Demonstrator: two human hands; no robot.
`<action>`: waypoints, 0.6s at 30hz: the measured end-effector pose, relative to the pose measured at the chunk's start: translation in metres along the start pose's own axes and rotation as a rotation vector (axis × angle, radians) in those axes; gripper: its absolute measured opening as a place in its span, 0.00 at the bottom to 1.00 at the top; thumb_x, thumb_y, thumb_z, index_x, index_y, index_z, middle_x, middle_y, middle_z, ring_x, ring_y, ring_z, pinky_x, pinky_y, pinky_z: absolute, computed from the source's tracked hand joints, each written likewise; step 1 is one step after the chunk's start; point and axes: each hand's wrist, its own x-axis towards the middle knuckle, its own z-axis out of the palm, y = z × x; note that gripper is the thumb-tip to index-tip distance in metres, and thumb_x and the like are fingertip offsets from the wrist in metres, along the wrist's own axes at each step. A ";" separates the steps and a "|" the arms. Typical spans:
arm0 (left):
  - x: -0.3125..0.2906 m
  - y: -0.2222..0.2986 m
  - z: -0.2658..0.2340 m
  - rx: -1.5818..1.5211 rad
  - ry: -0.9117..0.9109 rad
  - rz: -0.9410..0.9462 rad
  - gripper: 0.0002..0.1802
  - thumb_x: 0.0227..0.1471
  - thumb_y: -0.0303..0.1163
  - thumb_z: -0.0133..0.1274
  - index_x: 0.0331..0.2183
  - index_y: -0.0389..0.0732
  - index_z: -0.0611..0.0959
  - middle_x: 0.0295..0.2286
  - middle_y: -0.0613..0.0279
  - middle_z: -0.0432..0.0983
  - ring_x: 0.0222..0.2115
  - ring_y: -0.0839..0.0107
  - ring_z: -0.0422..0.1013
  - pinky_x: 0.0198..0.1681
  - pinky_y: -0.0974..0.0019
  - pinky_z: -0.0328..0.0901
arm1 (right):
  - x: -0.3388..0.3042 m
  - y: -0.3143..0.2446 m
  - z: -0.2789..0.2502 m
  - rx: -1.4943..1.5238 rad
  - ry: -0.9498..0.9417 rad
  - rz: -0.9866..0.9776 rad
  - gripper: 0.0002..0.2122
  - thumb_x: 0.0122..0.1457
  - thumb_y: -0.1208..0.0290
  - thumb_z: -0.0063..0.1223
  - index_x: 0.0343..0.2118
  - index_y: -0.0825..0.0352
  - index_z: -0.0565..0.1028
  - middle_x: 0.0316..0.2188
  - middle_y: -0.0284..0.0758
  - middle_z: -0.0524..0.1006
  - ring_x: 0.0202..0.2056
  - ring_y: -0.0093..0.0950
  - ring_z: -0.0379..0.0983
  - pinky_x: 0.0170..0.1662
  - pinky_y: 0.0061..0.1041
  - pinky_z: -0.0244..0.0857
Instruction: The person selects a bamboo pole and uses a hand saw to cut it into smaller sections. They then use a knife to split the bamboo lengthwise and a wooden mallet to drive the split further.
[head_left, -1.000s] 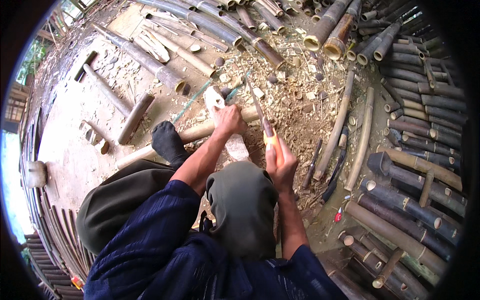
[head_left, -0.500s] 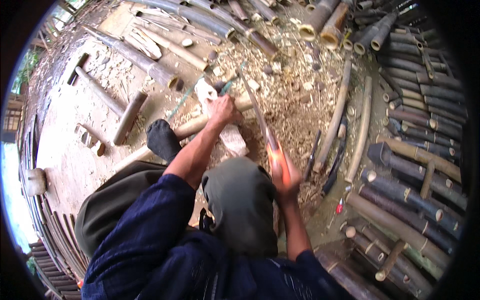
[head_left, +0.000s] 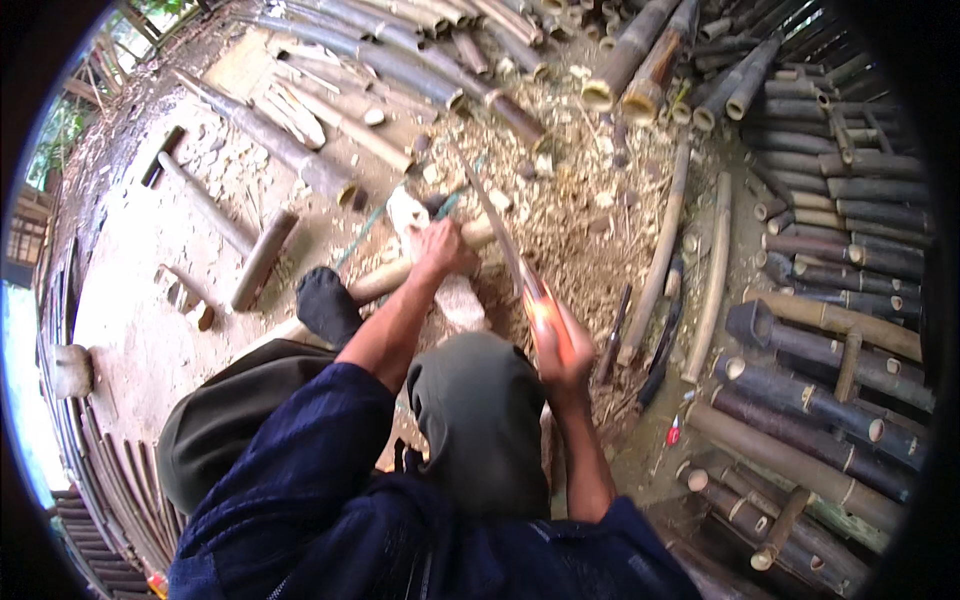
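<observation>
My right hand (head_left: 562, 345) is closed around the orange handle of a handsaw (head_left: 497, 222). The long, narrow blade points away from me and lies against the right end of a pale round pole (head_left: 385, 281), close beside my left hand (head_left: 440, 250). That left hand presses down on the pole with its fingers curled round it. My foot in a dark sock (head_left: 328, 305) rests on the same pole further left. A pale wooden block (head_left: 462, 303) shows under the pole, and a whitish piece (head_left: 405, 210) sticks out beyond my hand.
Wood chips (head_left: 580, 200) cover the ground ahead. A wooden mallet (head_left: 263, 258) and a thick bamboo pole (head_left: 270, 140) lie at the left. Stacked bamboo tubes (head_left: 820, 400) fill the right side, near curved poles (head_left: 710, 280) and a small red object (head_left: 673, 432).
The saw has slid forward, away from me, along the pole's right end. My left hand and foot keep their places on the pole. The whole view has shifted slightly.
</observation>
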 end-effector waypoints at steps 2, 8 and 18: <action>-0.013 0.015 -0.009 0.014 -0.031 -0.012 0.21 0.33 0.45 0.70 0.31 0.44 0.89 0.35 0.56 0.86 0.41 0.56 0.81 0.61 0.34 0.56 | -0.036 -0.058 -0.049 0.176 0.079 0.266 0.22 0.69 0.64 0.48 0.58 0.76 0.74 0.39 0.39 0.83 0.36 0.24 0.78 0.42 0.26 0.72; 0.038 -0.064 -0.004 -0.425 -0.221 0.250 0.53 0.40 0.59 0.73 0.61 0.38 0.75 0.53 0.45 0.78 0.55 0.54 0.74 0.64 0.40 0.59 | -0.179 -0.086 -0.147 -0.408 0.345 0.176 0.26 0.63 0.66 0.53 0.60 0.80 0.70 0.47 0.53 0.81 0.45 0.43 0.82 0.50 0.38 0.72; 0.010 -0.070 -0.317 0.420 -0.288 0.344 0.36 0.45 0.55 0.72 0.49 0.40 0.83 0.37 0.51 0.85 0.37 0.62 0.80 0.40 0.58 0.74 | -0.353 0.027 -0.173 -0.713 0.163 0.536 0.36 0.63 0.51 0.52 0.68 0.71 0.61 0.61 0.56 0.71 0.59 0.57 0.69 0.59 0.49 0.64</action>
